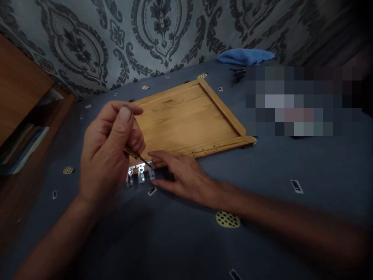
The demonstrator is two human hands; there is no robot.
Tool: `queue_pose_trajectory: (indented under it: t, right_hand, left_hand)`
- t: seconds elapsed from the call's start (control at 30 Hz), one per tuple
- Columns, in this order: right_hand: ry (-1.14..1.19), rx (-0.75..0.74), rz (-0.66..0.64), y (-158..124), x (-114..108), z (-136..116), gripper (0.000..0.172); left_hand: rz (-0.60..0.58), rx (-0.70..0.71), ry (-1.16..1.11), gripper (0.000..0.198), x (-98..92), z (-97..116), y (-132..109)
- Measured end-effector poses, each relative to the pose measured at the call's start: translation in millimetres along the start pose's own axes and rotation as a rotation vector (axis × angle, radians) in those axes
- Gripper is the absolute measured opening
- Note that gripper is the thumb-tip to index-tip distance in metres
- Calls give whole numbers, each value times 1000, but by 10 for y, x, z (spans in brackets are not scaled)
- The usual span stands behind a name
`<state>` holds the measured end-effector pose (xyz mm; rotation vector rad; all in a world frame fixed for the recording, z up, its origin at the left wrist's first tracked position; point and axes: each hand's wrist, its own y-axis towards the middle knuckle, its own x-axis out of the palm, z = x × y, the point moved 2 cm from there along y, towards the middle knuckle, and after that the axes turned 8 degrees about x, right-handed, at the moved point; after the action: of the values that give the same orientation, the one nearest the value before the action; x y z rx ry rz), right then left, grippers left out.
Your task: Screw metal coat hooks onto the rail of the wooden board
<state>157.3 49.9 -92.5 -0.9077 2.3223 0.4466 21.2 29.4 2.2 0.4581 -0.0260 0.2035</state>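
A wooden panel with a raised frame lies on the dark blue patterned cloth. Along its near edge runs a row of small dark holes. Several silver metal hooks sit at the left part of this edge, each on a small plate. My left hand is closed around a screwdriver with a yellow handle, mostly hidden in the fist. Its shaft slants down to the rightmost hook. My right hand lies over the panel's edge, thumb and forefinger on either side of that hook, steadying it.
A blue cloth lies by the patterned wall at the back. Beside it is a small dark object. Wooden furniture with a shelf of books or papers stands on the left. A pixelated patch hides the right side.
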Motion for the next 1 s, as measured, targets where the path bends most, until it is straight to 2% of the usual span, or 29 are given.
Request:
queue_pose_trajectory:
  t: [0.13,0.23,0.3,0.43,0.5,0.57,0.7,0.8,0.87,1.0]
  right_hand:
    - [1,-8,13,-2,8,1,63]
    - [10,-19,15,-3,14,5,62]
    - [12,-23,12,-5,11,6,61]
    - [4,-28,8,-10,-1,7,61]
    - [4,-27,11,-11,-4,8,62]
    - [7,-28,16,-10,-4,6,62]
    - [-6,-34,24,-4,-3,-2,62]
    - [0,-40,28,-2,-6,-6,62]
    - [11,-37,24,-2,-6,-4,62]
    - [32,-32,15,-3,5,8,62]
  left_hand:
    - [10,-31,-84,23,71,9,-45]
    - [-7,-61,-90,30,55,19,-47]
    - [-95,-75,-114,30,20,24,-36]
    - [-374,-97,-189,29,-68,21,-6]
    - [-455,-103,-204,30,-94,16,8]
    - [-421,-98,-191,31,-95,11,20]
    - [-187,-64,-127,32,-22,17,17]
    - [-58,-36,-91,33,35,24,6]
    - [-17,-29,-77,32,43,18,11]
    - [-14,-27,-91,33,17,-2,42]
